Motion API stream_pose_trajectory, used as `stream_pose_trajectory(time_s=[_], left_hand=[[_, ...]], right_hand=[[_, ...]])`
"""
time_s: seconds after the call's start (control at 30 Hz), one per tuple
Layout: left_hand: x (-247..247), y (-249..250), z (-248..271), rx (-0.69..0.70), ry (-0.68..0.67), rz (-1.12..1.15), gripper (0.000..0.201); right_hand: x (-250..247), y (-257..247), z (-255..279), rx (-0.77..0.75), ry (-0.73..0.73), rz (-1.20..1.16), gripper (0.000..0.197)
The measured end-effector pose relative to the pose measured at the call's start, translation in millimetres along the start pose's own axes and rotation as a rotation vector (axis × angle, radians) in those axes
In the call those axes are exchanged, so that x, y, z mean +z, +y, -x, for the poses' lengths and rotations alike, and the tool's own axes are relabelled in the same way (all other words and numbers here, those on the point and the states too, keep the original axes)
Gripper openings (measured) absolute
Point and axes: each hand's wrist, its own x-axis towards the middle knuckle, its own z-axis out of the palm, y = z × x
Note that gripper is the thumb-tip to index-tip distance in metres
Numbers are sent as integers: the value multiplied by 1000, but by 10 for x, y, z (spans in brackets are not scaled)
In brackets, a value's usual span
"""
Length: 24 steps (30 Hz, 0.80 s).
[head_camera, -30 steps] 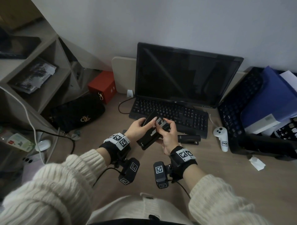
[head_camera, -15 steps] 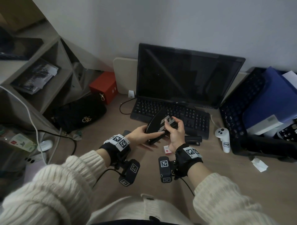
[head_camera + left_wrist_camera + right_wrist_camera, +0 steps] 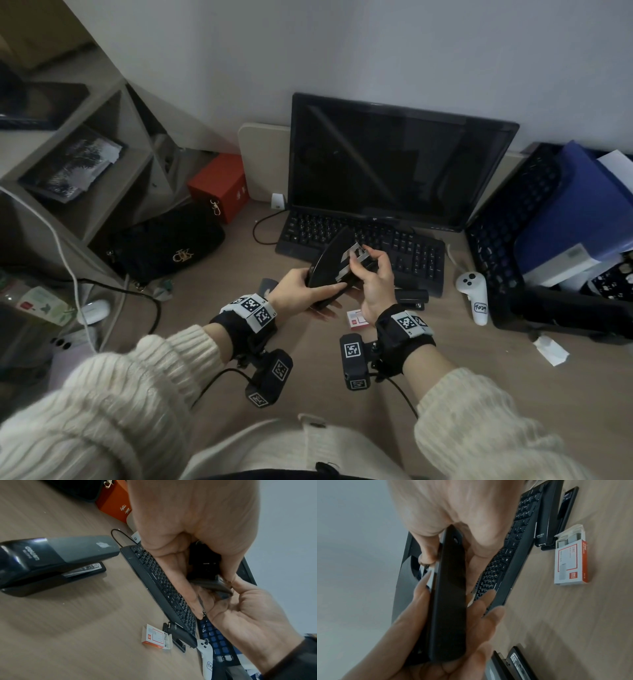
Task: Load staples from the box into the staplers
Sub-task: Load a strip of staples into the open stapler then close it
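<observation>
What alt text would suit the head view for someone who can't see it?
Two hands, left and right, hold an opened black stapler above a wooden desk. A staple box lies below them, with a keyboard and dark monitor behind.

From my head the room looks dim and flat, soft shadows under my wrists on the desk (image 3: 479, 394), straight edges bowing toward the corners. At my wrists, my own hands loom huge, pale and smeared, and the wood grain streaks with motion blur.
</observation>
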Motion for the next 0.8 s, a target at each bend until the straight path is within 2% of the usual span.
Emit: stream_pose_trajectory(time_s=[0.27, 0.43, 0.8], left_hand=[[-32, 22, 26, 52, 17, 0, 39], [-61, 9, 11, 67, 29, -19, 41], [-68, 36, 4, 72, 62, -88, 40]], right_hand=[[38, -43, 9, -22, -36, -45, 18], [37, -41, 22, -6, -51, -57, 22], [24, 11, 3, 0, -12, -62, 21]])
